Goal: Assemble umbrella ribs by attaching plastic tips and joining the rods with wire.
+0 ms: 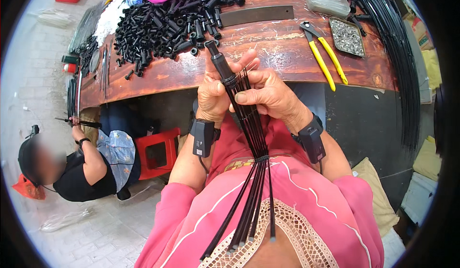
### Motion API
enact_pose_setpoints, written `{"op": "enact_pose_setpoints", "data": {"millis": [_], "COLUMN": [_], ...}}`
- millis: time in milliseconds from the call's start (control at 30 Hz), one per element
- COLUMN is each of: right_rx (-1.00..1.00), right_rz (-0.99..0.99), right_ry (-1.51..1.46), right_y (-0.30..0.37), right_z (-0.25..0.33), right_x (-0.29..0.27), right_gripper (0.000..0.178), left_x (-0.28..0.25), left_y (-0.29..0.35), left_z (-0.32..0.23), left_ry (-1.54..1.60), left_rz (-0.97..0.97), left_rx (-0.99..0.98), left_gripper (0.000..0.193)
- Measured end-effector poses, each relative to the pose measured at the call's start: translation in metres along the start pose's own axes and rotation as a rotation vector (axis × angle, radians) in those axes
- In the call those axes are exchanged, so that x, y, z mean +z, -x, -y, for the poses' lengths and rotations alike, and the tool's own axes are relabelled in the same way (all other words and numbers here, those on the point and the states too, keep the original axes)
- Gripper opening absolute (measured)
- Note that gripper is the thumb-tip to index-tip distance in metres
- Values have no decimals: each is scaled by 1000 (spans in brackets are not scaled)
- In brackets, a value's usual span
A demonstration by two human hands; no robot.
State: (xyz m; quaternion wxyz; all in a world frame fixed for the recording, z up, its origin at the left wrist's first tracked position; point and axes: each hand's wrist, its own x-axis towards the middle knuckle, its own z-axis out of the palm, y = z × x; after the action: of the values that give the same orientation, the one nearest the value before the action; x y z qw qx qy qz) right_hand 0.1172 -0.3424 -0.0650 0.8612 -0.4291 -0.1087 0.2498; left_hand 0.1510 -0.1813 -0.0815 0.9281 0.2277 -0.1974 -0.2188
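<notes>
The rods [253, 134] were in front of the person's chest, over the lap, in one long black bunch. At the top they met a black tube [221, 65]. The left hand [211, 95] was curled round the tube, with its thumb beside it. The right hand [278, 93] pinched the rods between thumb and finger just below the tube.

The work looked partly done. Some rods seemed to be joined at the foot of the tube, but a few thin tips stuck up beside it, so those were likely left to fix. I could not tell how many. Lower down, a dark band [260, 158] went round the bunch, and below it the rods spread out like a broom, with pale, blunt ends.

The rods were thin, straight and smooth. The tube was round and a bit shiny, with a wider head.

On the brown wooden table [187, 74], scratched and shiny, lay a big heap [158, 28] of black tubes and a flat, dull metal bar [257, 16]. To the right were pliers [325, 59] with smooth yellow handles, a tray [347, 38] full of tiny silvery bits, and a cloudy plastic box [327, 3]. More long, shiny black sticks [400, 57] hung over the table's right side.
</notes>
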Motion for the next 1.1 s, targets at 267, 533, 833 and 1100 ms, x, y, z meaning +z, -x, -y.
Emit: {"op": "enact_pose_setpoints", "data": {"millis": [267,533,833,1100], "right_rx": [11,9,-26,-345], "right_rz": [-38,-102,-170,-214], "right_ry": [3,-110,37,115], "right_y": [4,10,4,-14], "right_z": [8,14,11,9], "right_x": [7,10,4,13], "right_gripper": [30,25,28,14], "left_x": [11,31,143,114], "left_y": [0,17,48,19], "left_z": [1,-37,-55,-31], "left_ry": [-171,-561,-567,-926], "left_rz": [36,-276,400,-607], "left_rx": [104,178,-258,182], "left_gripper": [84,73,118,10]}}
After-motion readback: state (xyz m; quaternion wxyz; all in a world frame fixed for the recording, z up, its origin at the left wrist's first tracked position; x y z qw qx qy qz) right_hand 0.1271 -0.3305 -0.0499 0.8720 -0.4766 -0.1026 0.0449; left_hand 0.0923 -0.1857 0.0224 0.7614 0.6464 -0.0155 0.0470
